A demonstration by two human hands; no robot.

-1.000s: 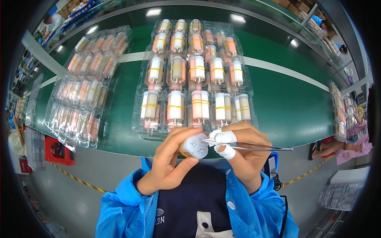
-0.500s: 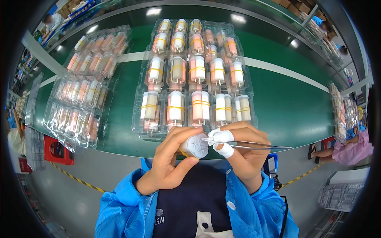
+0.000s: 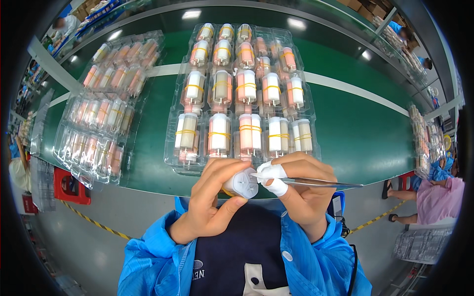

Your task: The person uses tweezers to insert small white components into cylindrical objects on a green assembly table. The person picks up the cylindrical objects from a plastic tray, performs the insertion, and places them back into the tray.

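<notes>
— Where is the white cylinder (image 3: 245, 183) sitting?

— Low in the middle of the frame, with the left hand (image 3: 212, 202) curling closed around it, end face turned up.

— And the right hand (image 3: 301, 190)?

— It is pinching metal tweezers (image 3: 316, 182) (two fingers are taped white), the tip touching the cylinder, just below the clear tray (image 3: 173, 158) on the green belt (image 3: 360, 133).

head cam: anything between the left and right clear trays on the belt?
Nothing; in the head view only bare green belt separates the left clear tray from the right clear tray.
</notes>
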